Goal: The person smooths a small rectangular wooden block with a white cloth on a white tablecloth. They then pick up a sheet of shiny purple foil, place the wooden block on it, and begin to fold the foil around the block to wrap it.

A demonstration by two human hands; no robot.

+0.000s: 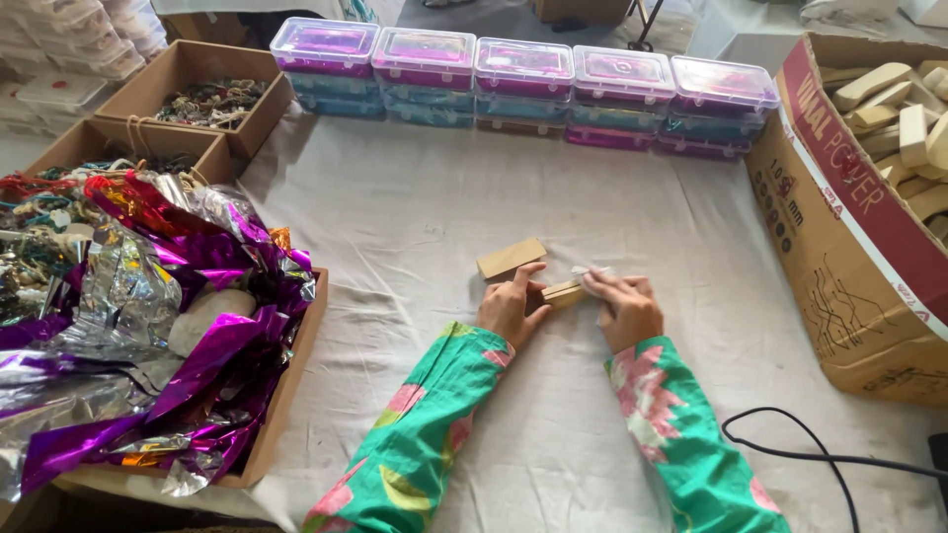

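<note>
My left hand (pixel 511 306) and my right hand (pixel 624 309) meet over a small wooden block (pixel 563 292) on the white cloth (pixel 415 217). The left fingers hold the block's near end. The right hand presses a small pale wipe or piece of paper (pixel 593 277) against its other end. A second tan wooden block (pixel 511 259) lies flat just beyond my left hand, apart from it. Both sleeves are green with pink flowers.
Cardboard box (pixel 288 385) of purple and silver foil sits at left, with boxes of cords (pixel 212 99) behind. A row of lidded plastic cases (pixel 523 69) lines the far edge. Large carton (pixel 859 247) of wooden blocks stands right. Black cable (pixel 820 456) lies near right.
</note>
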